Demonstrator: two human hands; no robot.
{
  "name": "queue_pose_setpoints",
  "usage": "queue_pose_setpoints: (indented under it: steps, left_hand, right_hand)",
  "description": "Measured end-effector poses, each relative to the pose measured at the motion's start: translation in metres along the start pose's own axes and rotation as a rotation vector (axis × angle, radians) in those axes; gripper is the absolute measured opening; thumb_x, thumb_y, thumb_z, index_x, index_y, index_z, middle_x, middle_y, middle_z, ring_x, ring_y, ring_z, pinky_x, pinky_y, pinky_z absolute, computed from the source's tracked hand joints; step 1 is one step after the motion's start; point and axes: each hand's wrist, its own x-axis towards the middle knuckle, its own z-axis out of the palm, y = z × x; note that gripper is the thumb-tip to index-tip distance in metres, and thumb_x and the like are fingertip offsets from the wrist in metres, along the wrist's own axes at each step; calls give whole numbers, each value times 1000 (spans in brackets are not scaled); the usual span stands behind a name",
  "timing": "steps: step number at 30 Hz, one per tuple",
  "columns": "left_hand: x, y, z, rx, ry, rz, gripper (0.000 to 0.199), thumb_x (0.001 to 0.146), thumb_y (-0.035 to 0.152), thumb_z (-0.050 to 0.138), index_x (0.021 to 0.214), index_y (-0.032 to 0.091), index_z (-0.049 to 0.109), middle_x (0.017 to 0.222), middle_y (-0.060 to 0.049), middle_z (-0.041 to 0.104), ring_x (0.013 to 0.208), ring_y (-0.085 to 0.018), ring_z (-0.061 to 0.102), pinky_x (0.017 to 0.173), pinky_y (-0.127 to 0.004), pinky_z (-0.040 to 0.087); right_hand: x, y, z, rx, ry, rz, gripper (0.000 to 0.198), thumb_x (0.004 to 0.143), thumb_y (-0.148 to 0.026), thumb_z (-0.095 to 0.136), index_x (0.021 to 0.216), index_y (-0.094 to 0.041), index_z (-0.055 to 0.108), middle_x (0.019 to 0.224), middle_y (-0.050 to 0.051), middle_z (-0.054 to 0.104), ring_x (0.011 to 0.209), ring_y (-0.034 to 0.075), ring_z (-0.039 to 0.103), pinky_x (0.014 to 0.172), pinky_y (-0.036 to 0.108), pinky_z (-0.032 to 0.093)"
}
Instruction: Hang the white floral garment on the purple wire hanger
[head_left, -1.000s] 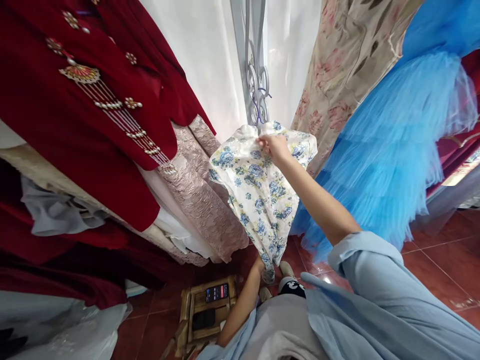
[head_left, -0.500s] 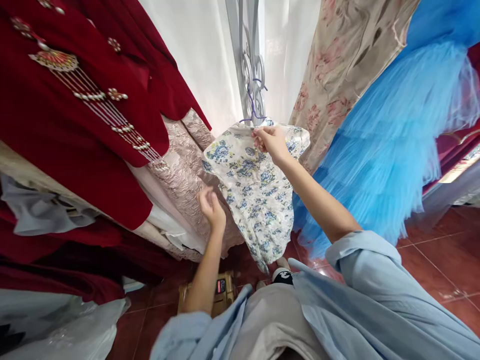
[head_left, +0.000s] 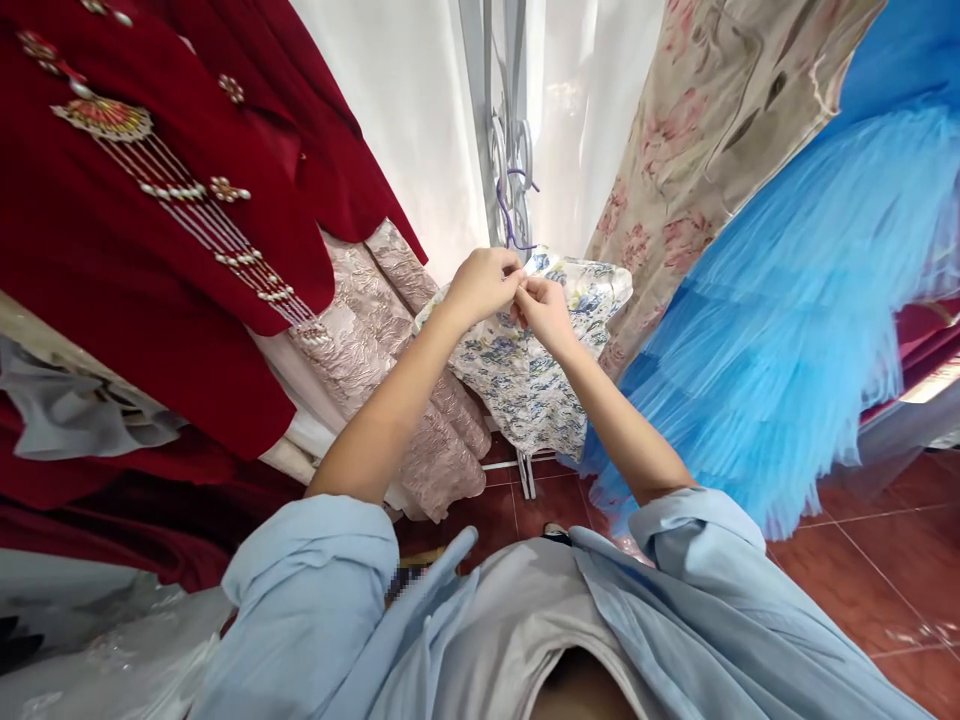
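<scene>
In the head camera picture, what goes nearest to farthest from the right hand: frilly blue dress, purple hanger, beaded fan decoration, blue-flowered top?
From the right hand:
1. Blue-flowered top, touching it.
2. Purple hanger, just above.
3. Frilly blue dress, off to the right.
4. Beaded fan decoration, far upper left on the red garment.

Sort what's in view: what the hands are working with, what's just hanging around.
In use:
left hand
right hand
white cloth garment with blue flowers
thin purple hanger

Around:
red cloth garment with beaded strands
blue tiered tulle dress
beige cloth with pink flowers
</scene>
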Motion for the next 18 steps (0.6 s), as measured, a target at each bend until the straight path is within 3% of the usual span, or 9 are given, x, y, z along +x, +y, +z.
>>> queue_pose_setpoints:
  steps: [4, 8, 11, 14, 18]
  left_hand:
    - [7, -1, 4, -9, 74, 150, 17, 92, 20, 55, 81, 16, 68, 87, -7, 66, 81, -20, 61, 77, -32, 46]
    - [14, 1, 1, 24, 173, 202, 18, 96, 23, 53, 89, 18, 69, 92, -7, 66, 83, -21, 62, 76, -33, 45]
    - [16, -4, -4, -2, 215, 203, 19, 96, 28, 58, 84, 18, 69, 87, -6, 66, 80, -19, 61, 74, -34, 45]
    - [11, -20, -8, -134, 262, 159, 28, 94, 40, 66, 77, 18, 68, 78, -4, 66, 74, -17, 59, 67, -32, 44]
    - [2, -70, -26, -502, 411, -53, 49, 90, 67, 60, 77, 20, 63, 58, 4, 51, 55, -9, 43, 51, -27, 32]
  right_hand:
    - [-4, 11, -1, -45, 84, 19, 38, 95, -41, 55, 64, -21, 46, 50, -4, 51, 48, 10, 44, 50, 20, 36]
    - [-34, 60, 3, -174, 123, 181, 29, 91, -35, 49, 66, -21, 50, 52, -4, 49, 51, 12, 45, 54, 22, 36]
    - [-84, 114, 8, -359, 107, 426, 29, 90, -35, 45, 64, -21, 47, 59, -2, 51, 61, 14, 50, 60, 23, 37]
    - [-147, 158, 12, -407, 88, 578, 30, 84, -32, 50, 57, -23, 41, 53, -1, 45, 59, 15, 46, 58, 25, 33]
    - [-207, 188, 15, -367, 12, 695, 33, 81, -34, 55, 54, -23, 41, 48, -1, 45, 53, 15, 47, 56, 26, 34]
